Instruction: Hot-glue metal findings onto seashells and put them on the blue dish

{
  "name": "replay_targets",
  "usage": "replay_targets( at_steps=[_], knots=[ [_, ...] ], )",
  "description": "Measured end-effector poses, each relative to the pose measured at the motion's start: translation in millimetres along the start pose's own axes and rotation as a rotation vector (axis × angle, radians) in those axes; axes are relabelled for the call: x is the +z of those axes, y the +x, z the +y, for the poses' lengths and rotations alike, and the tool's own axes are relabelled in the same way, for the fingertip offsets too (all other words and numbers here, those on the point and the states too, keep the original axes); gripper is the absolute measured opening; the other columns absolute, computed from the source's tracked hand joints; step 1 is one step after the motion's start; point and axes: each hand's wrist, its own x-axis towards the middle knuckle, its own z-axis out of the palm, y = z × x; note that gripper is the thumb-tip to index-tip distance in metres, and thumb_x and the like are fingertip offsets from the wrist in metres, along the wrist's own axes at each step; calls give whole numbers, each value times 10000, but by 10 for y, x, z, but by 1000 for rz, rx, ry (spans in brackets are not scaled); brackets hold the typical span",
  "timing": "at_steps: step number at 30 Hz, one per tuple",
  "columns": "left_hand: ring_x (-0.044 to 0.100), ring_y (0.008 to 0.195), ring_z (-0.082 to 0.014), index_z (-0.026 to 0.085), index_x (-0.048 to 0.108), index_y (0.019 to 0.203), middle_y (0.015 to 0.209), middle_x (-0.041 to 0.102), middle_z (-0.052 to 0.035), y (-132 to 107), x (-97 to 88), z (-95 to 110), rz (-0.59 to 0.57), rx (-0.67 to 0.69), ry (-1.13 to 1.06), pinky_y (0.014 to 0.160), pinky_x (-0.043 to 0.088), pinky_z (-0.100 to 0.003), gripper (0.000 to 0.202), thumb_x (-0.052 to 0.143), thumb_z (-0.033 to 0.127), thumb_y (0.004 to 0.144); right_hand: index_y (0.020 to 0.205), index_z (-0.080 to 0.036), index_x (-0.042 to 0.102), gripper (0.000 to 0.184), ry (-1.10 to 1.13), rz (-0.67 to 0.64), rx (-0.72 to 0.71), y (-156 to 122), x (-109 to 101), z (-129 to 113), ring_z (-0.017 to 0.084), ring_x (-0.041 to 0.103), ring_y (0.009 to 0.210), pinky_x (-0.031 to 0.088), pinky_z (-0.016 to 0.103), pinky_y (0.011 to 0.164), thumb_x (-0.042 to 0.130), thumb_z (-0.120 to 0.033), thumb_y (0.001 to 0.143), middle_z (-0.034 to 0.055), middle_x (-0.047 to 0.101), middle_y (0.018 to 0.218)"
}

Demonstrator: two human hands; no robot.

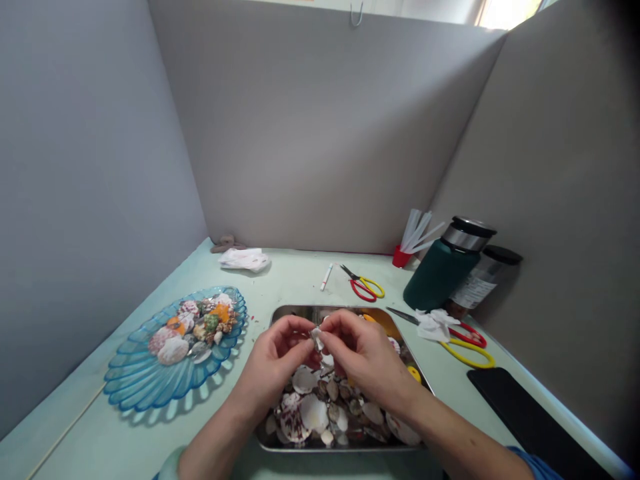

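Note:
Over the metal tray (345,449), my left hand (277,357) and my right hand (363,353) meet fingertip to fingertip. Both pinch a small white piece (317,340), perhaps a shell; the fingers partly cover it and its exact kind is unclear. Below them the tray holds many loose seashells, among them a white scallop shell (314,413), a purple-speckled scallop shell (295,421) and several small brown ones. Part of the tray's far side is hidden behind my hands.
Left stands a blue scalloped glass dish (145,377) with colourful shells. Behind the tray lie small scissors (363,283) and a thin white stick (327,277). Rightward are larger scissors (470,343) under crumpled tissue (436,325), a green bottle (443,270), a jar (475,283) and a black flat object (520,407).

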Motion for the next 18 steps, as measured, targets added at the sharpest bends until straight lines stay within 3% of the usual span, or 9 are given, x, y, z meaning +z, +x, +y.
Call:
replay_targets(
  at_steps=[10, 18],
  knots=[
    [587, 589, -113, 138, 633, 775, 633, 644, 9, 25, 17, 52, 47, -20, 57, 612, 462, -220, 114, 671, 230, 721, 844, -197, 587, 98, 25, -26, -9, -5, 18, 13, 87, 512, 510, 361, 185, 464, 521, -262, 879, -37, 576, 629],
    [584, 595, -102, 142, 641, 793, 665, 649, 11, 12, -1, 19, 38, -16, 51, 615, 460, -213, 126, 672, 247, 733, 898, -205, 577, 89, 34, -62, -18, -3, 5, 10, 82, 513, 506, 361, 182, 463, 497, -243, 888, -42, 557, 629]
  ],
)
